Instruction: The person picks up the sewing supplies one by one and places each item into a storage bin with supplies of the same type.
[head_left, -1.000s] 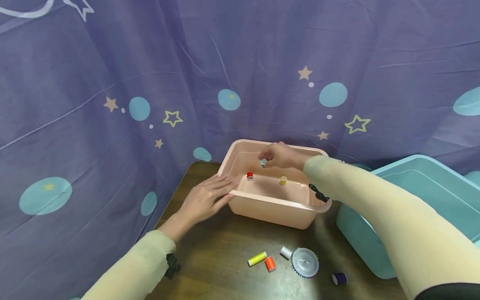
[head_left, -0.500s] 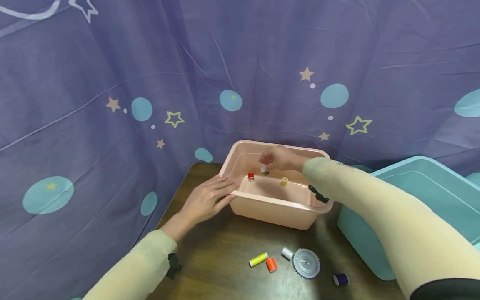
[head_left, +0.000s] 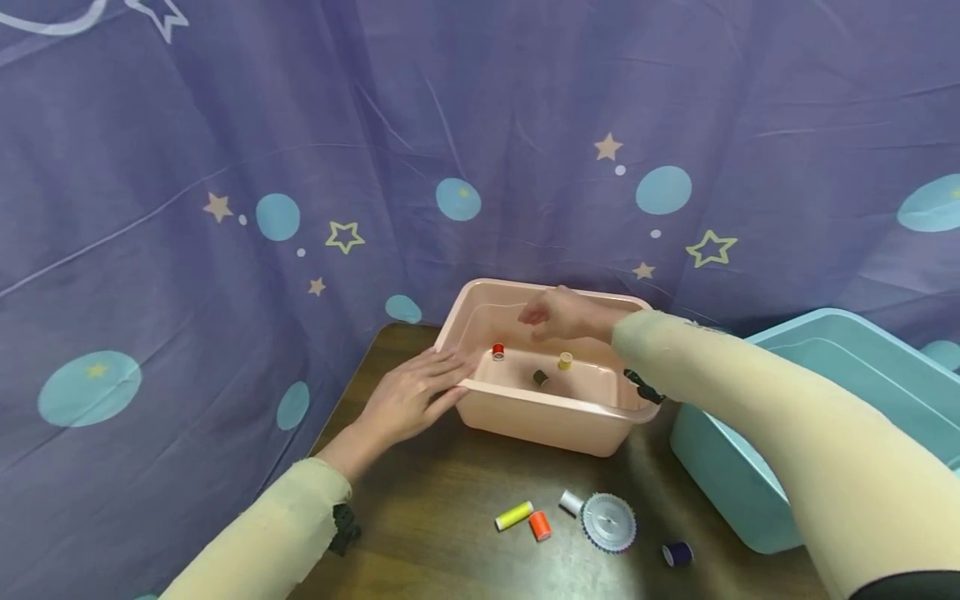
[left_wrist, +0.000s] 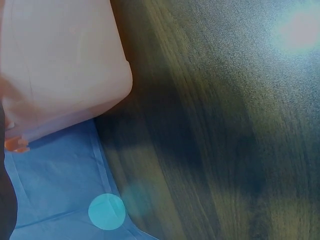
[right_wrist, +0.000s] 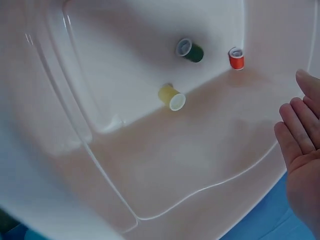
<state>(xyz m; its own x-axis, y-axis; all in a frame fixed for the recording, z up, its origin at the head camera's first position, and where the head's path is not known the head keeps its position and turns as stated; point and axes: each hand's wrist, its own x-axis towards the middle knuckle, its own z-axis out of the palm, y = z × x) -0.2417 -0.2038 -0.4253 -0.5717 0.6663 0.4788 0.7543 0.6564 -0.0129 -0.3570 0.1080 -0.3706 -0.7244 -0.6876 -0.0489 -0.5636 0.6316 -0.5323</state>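
My left hand [head_left: 411,398] rests over the left front corner of a pink plastic bin [head_left: 547,402], fingers extended across the rim. Above the bin's inside, near the back wall, hovers my right hand [head_left: 558,315]; it holds nothing, and its fingers [right_wrist: 299,122] show relaxed in the right wrist view. Three thread spools lie in the bin: a dark green spool [right_wrist: 194,52], a red spool [right_wrist: 236,60] near the side wall, and a yellow spool [right_wrist: 170,96]. The left wrist view catches mostly the bin's outer wall [left_wrist: 70,55] and the tabletop.
On the wooden table [head_left: 427,500] in front lie a yellow spool [head_left: 514,516], an orange spool [head_left: 540,526], a white spool [head_left: 572,502], a round pin wheel [head_left: 608,523] and a purple spool [head_left: 677,554]. A teal bin [head_left: 735,483] stands at right. A patterned curtain [head_left: 525,125] hangs behind.
My right hand has let go of the dark green spool, which dropped and moved toward the front of the pink bin's floor. The left hand has stayed on the rim.
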